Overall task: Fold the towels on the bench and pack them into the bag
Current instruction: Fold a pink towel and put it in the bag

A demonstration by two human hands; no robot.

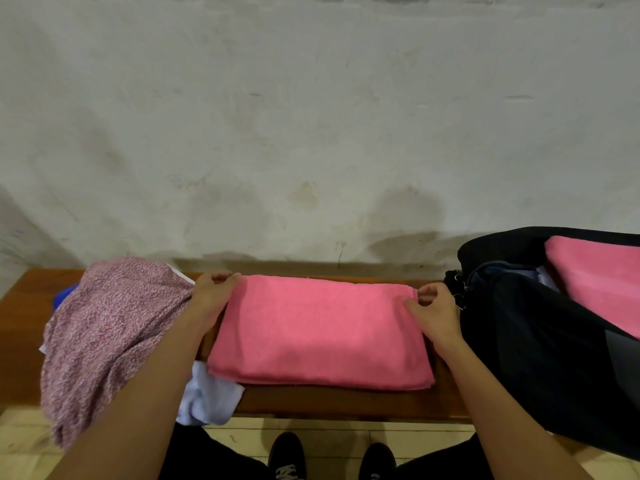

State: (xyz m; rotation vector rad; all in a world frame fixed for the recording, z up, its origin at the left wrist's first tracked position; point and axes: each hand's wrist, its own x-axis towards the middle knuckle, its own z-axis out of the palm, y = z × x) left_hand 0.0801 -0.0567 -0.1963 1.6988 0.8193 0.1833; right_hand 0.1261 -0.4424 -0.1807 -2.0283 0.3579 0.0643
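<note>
A pink towel (320,332) lies folded into a thick rectangle across the middle of the wooden bench (20,327), its layered edges stacked along the near side, which suggests the fold was brought toward the far edge so the loose ends sit where the person can square them. The left hand (211,296) grips the towel's far left corner, fingers curled over the far edge, and the right hand (433,308) pinches the far right corner between thumb and fingertips; holding both far corners at once looks like a way to align the layers or to lift the bundle without it falling open. To the right, touching the end of the bench, a black bag (540,344) lies unzipped with its mouth facing up, and a second pink towel (599,282) already rests inside it, so the bag sits within easy reach for a short sideways transfer. On the left end of the bench a speckled mauve cloth (104,334) is heaped unfolded and hangs over the near edge, with a pale blue cloth (207,396) poking out beneath it just beside the folded towel's near left corner; these seem to be waiting their turn, kept apart from the working space in the middle.
</note>
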